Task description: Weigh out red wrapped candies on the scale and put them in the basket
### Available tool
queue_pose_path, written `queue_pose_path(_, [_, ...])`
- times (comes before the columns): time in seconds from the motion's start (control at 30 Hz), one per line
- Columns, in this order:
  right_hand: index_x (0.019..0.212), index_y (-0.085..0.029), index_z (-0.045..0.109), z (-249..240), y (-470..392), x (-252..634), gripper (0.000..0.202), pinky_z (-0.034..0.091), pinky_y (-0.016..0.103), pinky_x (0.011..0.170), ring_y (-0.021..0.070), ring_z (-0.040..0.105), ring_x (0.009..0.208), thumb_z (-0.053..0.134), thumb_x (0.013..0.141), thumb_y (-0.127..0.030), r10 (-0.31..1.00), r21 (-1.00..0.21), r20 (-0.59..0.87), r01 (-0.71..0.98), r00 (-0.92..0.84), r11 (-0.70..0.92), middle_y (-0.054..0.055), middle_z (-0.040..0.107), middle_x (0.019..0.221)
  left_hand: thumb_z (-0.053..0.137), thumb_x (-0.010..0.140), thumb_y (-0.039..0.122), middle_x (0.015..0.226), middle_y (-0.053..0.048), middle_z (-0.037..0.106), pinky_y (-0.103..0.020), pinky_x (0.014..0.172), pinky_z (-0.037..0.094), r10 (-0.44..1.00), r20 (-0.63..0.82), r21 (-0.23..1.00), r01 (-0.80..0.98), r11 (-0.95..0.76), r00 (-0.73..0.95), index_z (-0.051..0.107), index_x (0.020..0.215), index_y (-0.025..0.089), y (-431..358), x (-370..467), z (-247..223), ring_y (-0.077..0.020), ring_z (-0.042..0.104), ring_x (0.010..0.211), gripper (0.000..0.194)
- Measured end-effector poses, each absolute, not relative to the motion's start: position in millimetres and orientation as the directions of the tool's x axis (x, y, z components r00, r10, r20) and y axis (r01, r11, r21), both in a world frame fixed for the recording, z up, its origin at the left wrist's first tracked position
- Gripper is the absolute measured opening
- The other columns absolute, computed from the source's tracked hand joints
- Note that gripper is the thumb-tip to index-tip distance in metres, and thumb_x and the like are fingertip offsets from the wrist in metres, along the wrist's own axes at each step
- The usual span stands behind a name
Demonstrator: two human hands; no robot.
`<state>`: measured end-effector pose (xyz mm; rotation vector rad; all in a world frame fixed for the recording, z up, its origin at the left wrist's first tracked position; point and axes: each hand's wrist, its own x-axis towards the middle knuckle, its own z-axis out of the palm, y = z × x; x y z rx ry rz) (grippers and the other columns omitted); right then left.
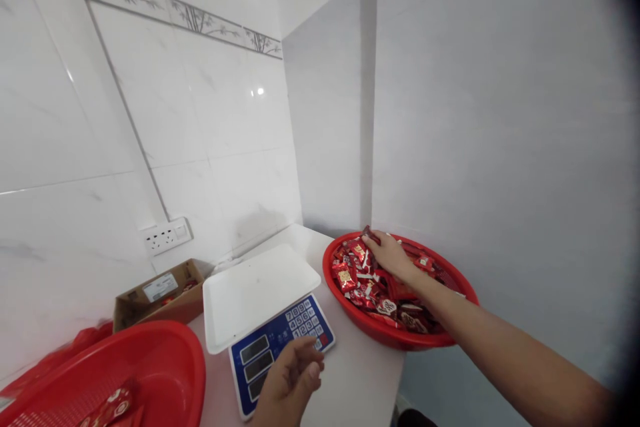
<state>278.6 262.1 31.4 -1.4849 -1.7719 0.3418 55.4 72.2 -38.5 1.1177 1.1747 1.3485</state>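
Observation:
My right hand (390, 255) reaches into a red plastic basket (331, 278) full of small shiny wrapped packets (367, 290), most of them red. Pinched between its fingertips is a dark red packet (368, 233), near the basket's far rim. My left hand (293, 380) hovers in front of a blue weighing scale (276, 335), partly covering its displays and keypad. Its fingers are loosely curled, the thumb apart from them, and nothing shows in them. On the scale rests a bare white tray (260, 287).
A second red basket (193, 360) at the lower left holds a few red packets (117, 407). Behind it is an open cardboard box (187, 310) against the tiled wall. A wall socket (167, 235) sits above the box. Walls meet behind the white table (357, 380).

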Motion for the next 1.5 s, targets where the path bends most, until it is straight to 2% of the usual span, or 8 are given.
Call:
queue_pose_path(0.13, [0.1, -0.021, 0.058, 31.0, 205.3, 229.2, 0.035, 0.044, 0.027, 0.045, 0.0157, 0.055, 0.049, 0.041, 0.082, -0.046, 0.957, -0.898, 0.235, 0.339, -0.168, 0.28, -0.002, 0.063, 0.066, 0.06, 0.056, 0.07, 0.129, -0.014, 0.05, -0.034, 0.083, 0.047, 0.988, 0.007, 0.973, -0.225, -0.043, -0.156, 0.034, 0.131, 0.029, 77.9, 64.0, -45.5, -0.0284, 0.045, 0.12, 0.09])
queue_pose_path(0.27, [0.094, -0.021, 0.061, 1.0, 148.1, 168.2, 0.026, 0.048, 0.031, 0.073, 0.0187, 0.061, 0.08, 0.052, 0.079, -0.04, 0.892, -0.954, 0.268, 0.029, -0.365, 0.299, 0.001, 0.066, 0.084, 0.056, 0.053, 0.076, 0.146, -0.013, 0.027, -0.036, 0.083, 0.05, 0.982, -0.071, 0.944, -0.33, 0.01, -0.175, 0.001, 0.14, 0.032, 79.3, 76.8, -56.9, -0.0307, 0.04, 0.125, 0.112])
queue_pose_path(0.43, [0.101, -0.021, 0.056, -36.9, 126.2, 132.5, 0.038, 0.046, 0.032, 0.082, 0.0202, 0.059, 0.09, 0.051, 0.078, -0.05, 0.943, -0.968, 0.23, -0.157, -0.24, 0.197, 0.004, 0.064, 0.096, 0.06, 0.062, 0.065, 0.145, -0.012, 0.03, -0.031, 0.098, 0.04, 0.967, 0.022, 0.982, -0.176, -0.068, -0.252, 0.016, 0.141, 0.024, 76.7, 77.6, -60.4, -0.0264, 0.042, 0.124, 0.099])
queue_pose_path(0.6, [0.1, -0.021, 0.054, -37.1, 128.4, 134.8, 0.039, 0.047, 0.03, 0.074, 0.0193, 0.059, 0.081, 0.046, 0.08, -0.054, 0.956, -0.974, 0.223, -0.093, -0.193, 0.208, 0.003, 0.063, 0.087, 0.069, 0.065, 0.048, 0.142, -0.01, 0.037, -0.027, 0.096, 0.042, 0.974, 0.097, 0.959, -0.241, -0.147, -0.207, 0.032, 0.136, 0.024, 69.6, 70.6, -42.4, -0.0224, 0.037, 0.128, 0.084])
queue_pose_path(0.77, [0.099, -0.021, 0.056, -32.3, 133.7, 134.1, 0.034, 0.046, 0.03, 0.074, 0.019, 0.058, 0.082, 0.046, 0.081, -0.048, 0.93, -0.969, 0.245, -0.049, -0.273, 0.241, 0.003, 0.063, 0.086, 0.066, 0.07, 0.042, 0.133, -0.01, 0.047, -0.019, 0.048, 0.05, 0.972, -0.106, 0.92, -0.392, 0.016, -0.209, 0.03, 0.136, 0.031, 64.5, 71.4, -34.5, -0.0193, 0.061, 0.091, 0.076])
queue_pose_path(0.97, [0.09, -0.017, 0.061, -17.0, 160.4, 124.7, 0.033, 0.044, 0.028, 0.063, 0.0166, 0.056, 0.071, 0.047, 0.079, -0.045, 0.918, -0.988, 0.11, 0.063, -0.381, 0.144, 0.001, 0.062, 0.075, 0.068, 0.072, 0.031, 0.088, -0.001, 0.062, -0.016, 0.05, 0.05, 0.9, -0.236, 0.739, -0.669, -0.079, -0.368, 0.046, 0.123, 0.03, 71.1, 60.3, -33.5, -0.0078, 0.058, 0.063, 0.056])
queue_pose_path(1.27, [0.126, -0.02, 0.044, -16.3, 226.4, 113.9, 0.06, 0.045, 0.036, 0.086, 0.0214, 0.051, 0.105, 0.055, 0.067, -0.023, 0.955, -0.95, 0.168, 0.218, -0.244, 0.223, 0.011, 0.05, 0.12, 0.058, 0.08, 0.021, 0.079, 0.0, 0.061, -0.012, 0.04, 0.047, 0.836, -0.308, 0.624, -0.759, -0.183, -0.454, 0.055, 0.11, 0.026, 74.7, 28.6, -16.8, -0.006, 0.059, 0.052, 0.031])
queue_pose_path(1.5, [0.127, -0.024, 0.04, -35.4, 228.8, 122.2, 0.061, 0.052, 0.034, 0.081, 0.0161, 0.061, 0.094, 0.047, 0.067, -0.012, 0.939, -0.977, 0.101, 0.143, -0.327, 0.155, 0.008, 0.054, 0.116, 0.051, 0.081, 0.009, 0.076, 0.0, 0.063, -0.014, 0.04, 0.049, 0.804, -0.299, 0.604, -0.754, -0.257, -0.513, 0.055, 0.107, 0.022, 69.6, 4.2, 3.1, -0.0093, 0.062, 0.052, 0.03])
